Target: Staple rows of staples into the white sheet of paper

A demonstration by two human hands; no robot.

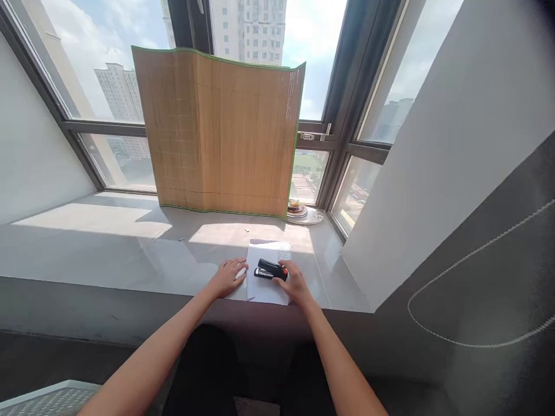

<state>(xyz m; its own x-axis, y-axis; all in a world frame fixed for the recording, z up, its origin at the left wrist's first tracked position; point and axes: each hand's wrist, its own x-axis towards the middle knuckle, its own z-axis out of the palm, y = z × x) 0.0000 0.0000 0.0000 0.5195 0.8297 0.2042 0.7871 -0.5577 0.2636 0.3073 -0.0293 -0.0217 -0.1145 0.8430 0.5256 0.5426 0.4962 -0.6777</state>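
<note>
A black stapler [269,269] with a red spot near its rear lies over a white stack of paper [264,293], its jaws parted and pointing left. My right hand [295,279] grips the stapler's rear end, thumb below and fingers above. Beside the paper's left edge, my left hand [229,277] rests flat on the sill with its fingers stretched out, the tips at the edge of the sheets. Small writing shows at the paper's upper right corner.
The pale window sill [130,254] bears it all. Behind stands a bamboo mat [225,133] with green edging, leaning at the window. Stacked plates [298,211] sit at its right foot. A white cord [472,345] hangs at right; a white basket [56,398] stands lower left.
</note>
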